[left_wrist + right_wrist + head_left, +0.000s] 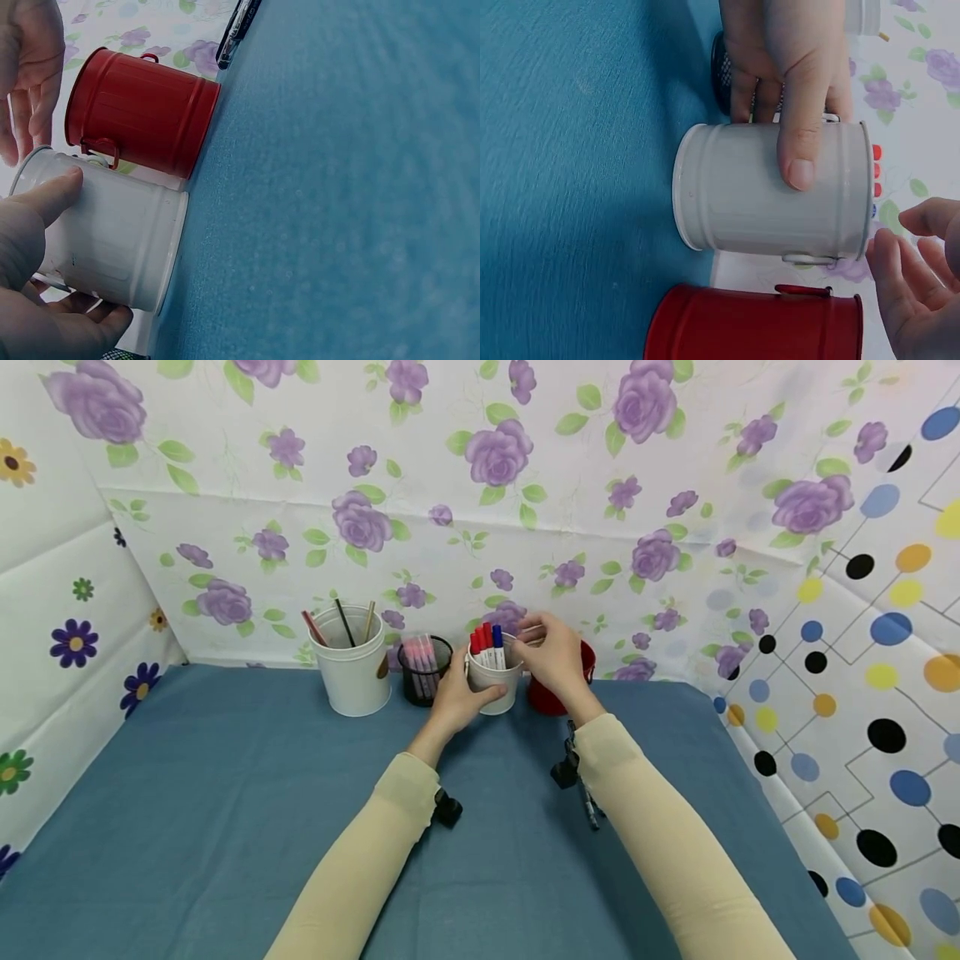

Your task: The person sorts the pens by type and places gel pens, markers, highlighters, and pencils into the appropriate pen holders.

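Observation:
A small white bucket (495,687) holds several red- and blue-capped markers (487,646) standing upright. My left hand (457,695) grips the bucket's side, its thumb (801,161) across the front and its fingers curled around the far side. By the opposite rim is my right hand (553,656), fingers loosely bent with nothing between them. In the right wrist view, the right hand's fingertips (885,247) come right up to the rim beside the marker caps. Just right of the white bucket stands a red bucket (139,112), partly hidden behind my right hand in the head view.
Left of my left hand stands a black mesh cup (418,681) with pink pens. Farther left, a larger white bucket (352,681) holds several pencils. A dark pen (588,806) lies on the blue cloth beside my right wrist. Flowered cloth (450,560) hangs behind the containers.

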Available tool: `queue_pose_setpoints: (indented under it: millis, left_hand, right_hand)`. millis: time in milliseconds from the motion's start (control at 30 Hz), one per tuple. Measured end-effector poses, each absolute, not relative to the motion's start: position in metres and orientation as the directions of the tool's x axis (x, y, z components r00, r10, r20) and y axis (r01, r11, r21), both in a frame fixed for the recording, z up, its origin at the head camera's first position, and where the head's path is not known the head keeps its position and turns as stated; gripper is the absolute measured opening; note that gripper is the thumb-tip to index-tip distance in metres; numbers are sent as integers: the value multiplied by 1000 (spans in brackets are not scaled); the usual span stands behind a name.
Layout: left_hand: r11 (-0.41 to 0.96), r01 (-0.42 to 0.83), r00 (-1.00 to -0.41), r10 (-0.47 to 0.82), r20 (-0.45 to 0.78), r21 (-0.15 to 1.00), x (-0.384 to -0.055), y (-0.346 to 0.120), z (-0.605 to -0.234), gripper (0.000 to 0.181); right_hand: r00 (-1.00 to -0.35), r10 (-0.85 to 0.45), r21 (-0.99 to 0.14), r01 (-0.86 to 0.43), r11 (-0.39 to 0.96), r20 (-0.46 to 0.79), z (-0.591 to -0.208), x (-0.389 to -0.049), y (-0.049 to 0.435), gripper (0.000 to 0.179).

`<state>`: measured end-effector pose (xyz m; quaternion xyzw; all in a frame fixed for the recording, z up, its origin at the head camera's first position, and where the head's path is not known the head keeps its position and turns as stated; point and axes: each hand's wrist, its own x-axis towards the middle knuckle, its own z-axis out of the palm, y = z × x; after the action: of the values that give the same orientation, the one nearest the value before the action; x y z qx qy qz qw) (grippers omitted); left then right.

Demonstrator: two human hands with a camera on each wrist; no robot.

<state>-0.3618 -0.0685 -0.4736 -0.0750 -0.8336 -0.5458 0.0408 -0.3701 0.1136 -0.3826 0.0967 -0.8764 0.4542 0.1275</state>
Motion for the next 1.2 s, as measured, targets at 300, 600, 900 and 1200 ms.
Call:
queue_pose_setpoints:
  millis: [300, 600, 900, 1200]
  left_hand:
    - [385, 161, -987, 77, 142, 909, -359, -69, -471, 101]
    - [386, 160, -987, 75, 142, 909, -358, -68, -471, 102]
    - [383, 151, -988, 78, 131, 911, -356, -68, -467, 102]
    - [374, 177, -984, 89, 155, 910, -354, -70, -460, 101]
  right_hand:
    - [-949, -90, -748, -295, 595, 303, -374, -355, 133, 26]
    - [-952, -133, -747, -299, 593, 276, -369, -334, 148, 26]
    - [-950, -138, -689, -298, 661, 279, -378, -311, 173, 32]
    - [-953, -118, -664, -279, 694, 278, -397, -289, 200, 30]
